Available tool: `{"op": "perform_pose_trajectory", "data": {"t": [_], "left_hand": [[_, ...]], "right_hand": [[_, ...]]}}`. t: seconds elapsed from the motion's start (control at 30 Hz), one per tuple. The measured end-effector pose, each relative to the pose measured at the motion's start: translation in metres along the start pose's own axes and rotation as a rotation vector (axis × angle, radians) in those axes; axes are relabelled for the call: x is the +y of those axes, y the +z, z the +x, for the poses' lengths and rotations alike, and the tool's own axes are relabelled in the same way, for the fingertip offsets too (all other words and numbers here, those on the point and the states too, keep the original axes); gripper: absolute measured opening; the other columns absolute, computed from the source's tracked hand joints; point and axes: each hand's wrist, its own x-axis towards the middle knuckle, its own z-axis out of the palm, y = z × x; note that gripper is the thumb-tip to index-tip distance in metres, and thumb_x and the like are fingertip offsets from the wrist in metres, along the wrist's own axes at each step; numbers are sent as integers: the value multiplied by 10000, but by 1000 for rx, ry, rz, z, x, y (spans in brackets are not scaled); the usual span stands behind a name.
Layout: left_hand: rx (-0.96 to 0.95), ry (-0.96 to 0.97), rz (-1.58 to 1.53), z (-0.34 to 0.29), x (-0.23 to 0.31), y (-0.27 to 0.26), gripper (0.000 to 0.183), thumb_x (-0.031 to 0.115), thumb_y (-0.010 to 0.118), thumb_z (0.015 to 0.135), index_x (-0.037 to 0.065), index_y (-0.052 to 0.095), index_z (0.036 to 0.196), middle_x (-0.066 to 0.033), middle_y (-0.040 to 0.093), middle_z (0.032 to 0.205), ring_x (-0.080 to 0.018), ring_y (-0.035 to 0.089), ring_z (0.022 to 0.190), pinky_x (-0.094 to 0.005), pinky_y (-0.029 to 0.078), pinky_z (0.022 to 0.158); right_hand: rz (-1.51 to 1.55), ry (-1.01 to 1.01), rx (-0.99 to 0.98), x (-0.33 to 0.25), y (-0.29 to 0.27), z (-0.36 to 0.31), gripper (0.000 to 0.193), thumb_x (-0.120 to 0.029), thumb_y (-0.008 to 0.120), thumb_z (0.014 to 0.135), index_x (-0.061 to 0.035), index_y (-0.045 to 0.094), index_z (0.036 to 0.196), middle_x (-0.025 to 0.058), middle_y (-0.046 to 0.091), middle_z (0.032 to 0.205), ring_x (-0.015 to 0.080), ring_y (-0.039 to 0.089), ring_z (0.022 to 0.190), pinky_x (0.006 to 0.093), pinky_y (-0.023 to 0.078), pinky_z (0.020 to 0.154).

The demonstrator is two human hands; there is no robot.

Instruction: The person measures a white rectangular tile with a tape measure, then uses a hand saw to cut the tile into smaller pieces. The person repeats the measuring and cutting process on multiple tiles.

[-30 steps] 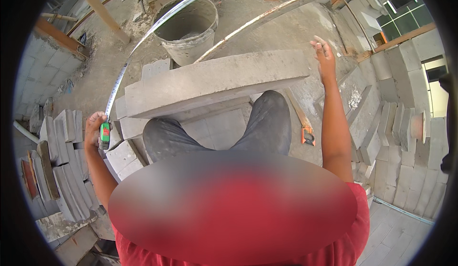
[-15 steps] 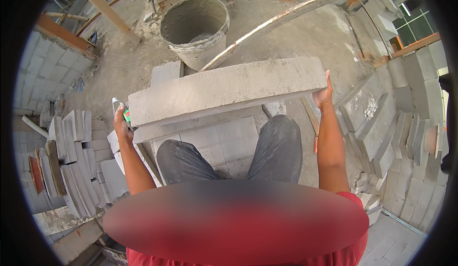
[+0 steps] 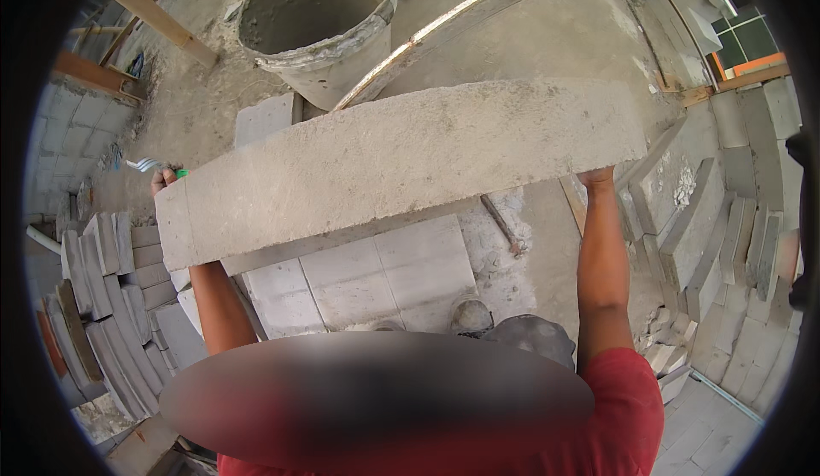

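Note:
A long grey lightweight concrete block (image 3: 401,160) spans the middle of the view, lifted in front of me and tilted a little, its right end higher. My left hand (image 3: 162,181) grips its left end, with the palm mostly hidden behind the block. At those same fingers a small tool with a pale, striped metal end (image 3: 143,165) and a bit of green shows; its kind I cannot make out. My right hand (image 3: 596,177) is closed at the underside of the right end, its fingers hidden by the block.
A mortar-crusted bucket (image 3: 320,32) stands beyond the block, beside a long curved bar (image 3: 427,36). Pale blocks (image 3: 350,284) lie below, near my feet. Stacked blocks (image 3: 111,280) crowd the left; more slabs (image 3: 696,220) lean at the right. A wooden post (image 3: 158,19) stands far left.
The block has risen toward me and looks larger, with both hands still on it. My legs have mostly dropped out of view, baring the pale blocks below.

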Motion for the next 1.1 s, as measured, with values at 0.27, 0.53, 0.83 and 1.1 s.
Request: {"op": "perform_pose_trajectory", "data": {"t": [0.27, 0.53, 0.83, 1.1], "left_hand": [[95, -374, -683, -27, 32, 27, 215, 282, 545, 981, 68, 537, 976, -43, 604, 845, -173, 612, 779, -346, 510, 705], [37, -337, -242, -50, 16, -32, 212, 270, 538, 980, 59, 542, 969, -61, 611, 839, -206, 619, 777, -363, 507, 711], [71, -373, -165, -29, -24, -57, 209, 257, 529, 979, 49, 547, 962, -81, 620, 832, -243, 626, 775, -383, 504, 717], [38, -523, -207, -3, -72, -93, 208, 244, 522, 978, 40, 551, 955, -99, 627, 827, -276, 633, 773, -400, 501, 722]], "right_hand": [[-146, 186, 267, -53, 47, -64, 599, -503, 435, 942, -77, 456, 1363, 109, 542, 1320, 292, 541, 1191, 460, 469, 976], [-443, 698, 250, -76, 79, -74, 576, -438, 371, 955, 26, 511, 1266, 183, 619, 1148, 312, 651, 985, 451, 550, 839], [-692, 701, 103, -78, 92, -26, 535, -379, 348, 982, 34, 497, 1288, 187, 623, 1144, 262, 656, 1000, 389, 563, 826], [-640, 626, 50, -58, 87, 0, 592, -459, 360, 986, 12, 501, 1316, 182, 610, 1189, 254, 637, 1035, 380, 532, 872]]}}
